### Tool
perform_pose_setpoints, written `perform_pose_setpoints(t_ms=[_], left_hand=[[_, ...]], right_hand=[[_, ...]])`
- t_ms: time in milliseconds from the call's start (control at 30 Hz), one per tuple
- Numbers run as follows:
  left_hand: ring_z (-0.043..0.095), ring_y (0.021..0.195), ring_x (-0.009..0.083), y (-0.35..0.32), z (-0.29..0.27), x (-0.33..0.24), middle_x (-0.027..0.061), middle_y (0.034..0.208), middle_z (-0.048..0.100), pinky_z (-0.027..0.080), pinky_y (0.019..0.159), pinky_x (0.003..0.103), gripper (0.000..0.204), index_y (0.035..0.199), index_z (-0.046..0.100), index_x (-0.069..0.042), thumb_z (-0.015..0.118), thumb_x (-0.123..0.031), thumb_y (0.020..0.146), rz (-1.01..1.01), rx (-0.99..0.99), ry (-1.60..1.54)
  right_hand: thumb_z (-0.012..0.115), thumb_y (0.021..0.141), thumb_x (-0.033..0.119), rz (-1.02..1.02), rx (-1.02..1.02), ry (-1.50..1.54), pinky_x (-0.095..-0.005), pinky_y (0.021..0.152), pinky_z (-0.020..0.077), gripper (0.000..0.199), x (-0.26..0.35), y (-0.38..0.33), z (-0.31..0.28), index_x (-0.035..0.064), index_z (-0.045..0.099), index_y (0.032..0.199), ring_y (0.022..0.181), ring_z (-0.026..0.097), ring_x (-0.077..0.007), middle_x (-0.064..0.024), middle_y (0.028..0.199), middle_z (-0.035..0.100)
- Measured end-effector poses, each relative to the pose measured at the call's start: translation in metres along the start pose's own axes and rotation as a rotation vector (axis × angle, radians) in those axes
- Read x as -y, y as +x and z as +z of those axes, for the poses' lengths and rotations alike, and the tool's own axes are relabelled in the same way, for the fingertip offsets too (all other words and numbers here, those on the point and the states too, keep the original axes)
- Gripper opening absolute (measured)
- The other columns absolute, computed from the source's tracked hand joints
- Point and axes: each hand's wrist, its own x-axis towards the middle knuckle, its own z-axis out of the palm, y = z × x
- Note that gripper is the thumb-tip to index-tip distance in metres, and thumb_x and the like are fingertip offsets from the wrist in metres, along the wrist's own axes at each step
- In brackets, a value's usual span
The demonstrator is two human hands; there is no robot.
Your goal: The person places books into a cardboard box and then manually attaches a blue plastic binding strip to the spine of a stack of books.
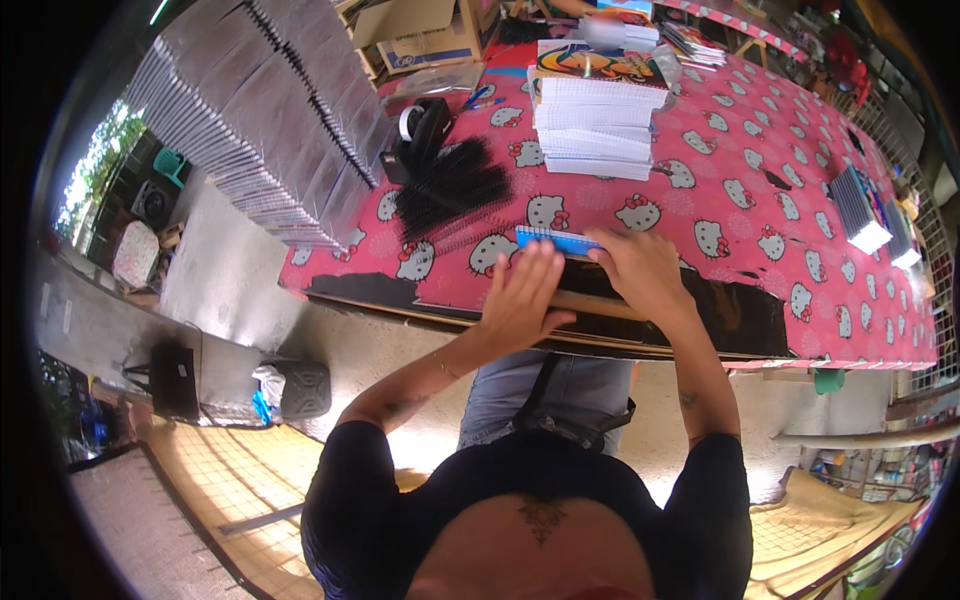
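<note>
Lower centre of frame: both forearms rise from the bottom edge to the near edge of a table (800, 190) covered in pink cartoon-cat cloth.

Left hand (522, 297), centre frame, lies palm-down with fingers spread, pressing on a small blue-covered notebook (556, 241) with a spiral edge. Right hand (640, 268), just beside it, fingers curled over the same notebook from the right side. The notebook sits at the table's near edge, centre frame.

Just above left of the hands: a heap of black binding combs (452, 187). Behind it, a black tape dispenser (420, 132). Upper centre: a tall stack of white notebooks (598, 125). Upper left: fanned rows of grey sheets (265, 110). Far right: more small stacks (862, 210).
</note>
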Motion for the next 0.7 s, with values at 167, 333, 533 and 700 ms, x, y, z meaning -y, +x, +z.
perform_pose_setpoints(t_ms=[167, 333, 533, 700], left_hand=[[0.026, 0.146, 0.0422, 0.049, -0.015, 0.024, 0.0271, 0.154, 0.032, 0.015, 0.113, 0.066, 0.085, 0.147, 0.035, 0.005, 0.052, -0.056, 0.091, 0.036, 0.050, 0.101], [0.031, 0.144, 0.0397, 0.089, -0.044, 0.023, 0.0255, 0.154, 0.033, 0.023, 0.112, 0.065, 0.085, 0.146, 0.039, 0.003, 0.058, -0.055, 0.087, -0.001, -0.095, 0.124], [0.030, 0.145, 0.0395, 0.052, -0.022, 0.002, 0.0248, 0.154, 0.034, 0.019, 0.114, 0.063, 0.084, 0.147, 0.035, 0.004, 0.055, -0.054, 0.091, 0.188, 0.089, -0.007], [0.033, 0.143, 0.0404, 0.082, -0.041, 0.006, 0.0249, 0.151, 0.037, 0.023, 0.113, 0.064, 0.087, 0.145, 0.038, 0.005, 0.059, -0.057, 0.087, 0.180, 0.118, 0.084]], right_hand=[[0.065, 0.090, 0.026, 0.071, 0.099, 0.024, -0.0490, 0.065, 0.0516, 0.025, -0.007, 0.003, -0.002, 0.0175, 0.069, 0.113, 0.073, 0.067, -0.0371, -0.0143, 0.080, 0.070], [0.067, 0.088, 0.028, 0.053, 0.062, 0.020, -0.0498, 0.066, 0.0519, 0.027, -0.005, 0.008, -0.009, 0.0175, 0.071, 0.113, 0.074, 0.067, -0.0383, -0.0166, 0.079, 0.069], [0.066, 0.089, 0.026, 0.101, 0.109, 0.043, -0.0495, 0.067, 0.0522, 0.025, -0.008, 0.006, -0.008, 0.0161, 0.070, 0.111, 0.074, 0.068, -0.0372, -0.0157, 0.080, 0.070], [0.066, 0.090, 0.028, 0.081, 0.077, 0.049, -0.0500, 0.066, 0.0520, 0.029, -0.006, 0.003, -0.004, 0.0152, 0.064, 0.115, 0.073, 0.068, -0.0378, -0.0148, 0.081, 0.070]])
